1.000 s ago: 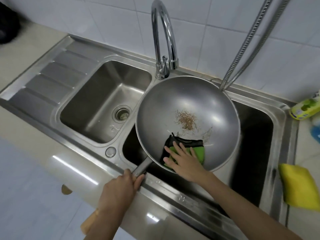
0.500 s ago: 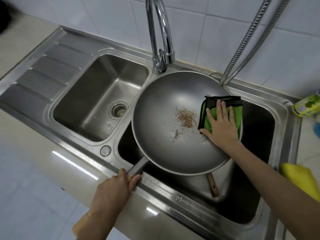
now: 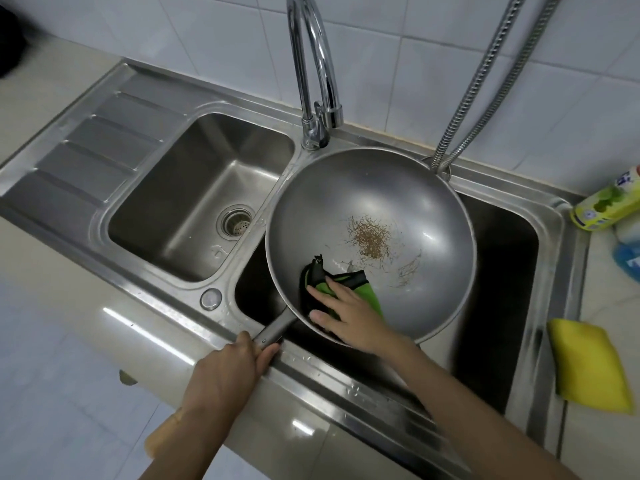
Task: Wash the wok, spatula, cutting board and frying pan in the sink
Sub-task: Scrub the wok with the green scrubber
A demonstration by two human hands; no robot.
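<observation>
A large grey steel wok (image 3: 408, 199) sits tilted over the right basin of the double sink (image 3: 550, 306). Brown residue (image 3: 370, 237) marks its middle. My left hand (image 3: 228, 368) grips the wok's handle (image 3: 273, 329) at the sink's front rim. My right hand (image 3: 349, 313) presses a green and black scrub cloth (image 3: 332, 285) flat against the wok's near inner wall, fingers spread. The spatula, cutting board and frying pan are not visible; the wok hides most of the right basin.
The left basin (image 3: 180, 202) with its drain strainer (image 3: 237, 221) holds nothing. A chrome faucet (image 3: 311, 81) rises behind the wok, a metal hose (image 3: 485, 84) to its right. On the right counter lie a yellow sponge (image 3: 588, 368) and detergent bottles (image 3: 606, 202).
My right hand has swept the cloth from the wok's far right wall back to its near left wall. The left hand kept hold of the handle.
</observation>
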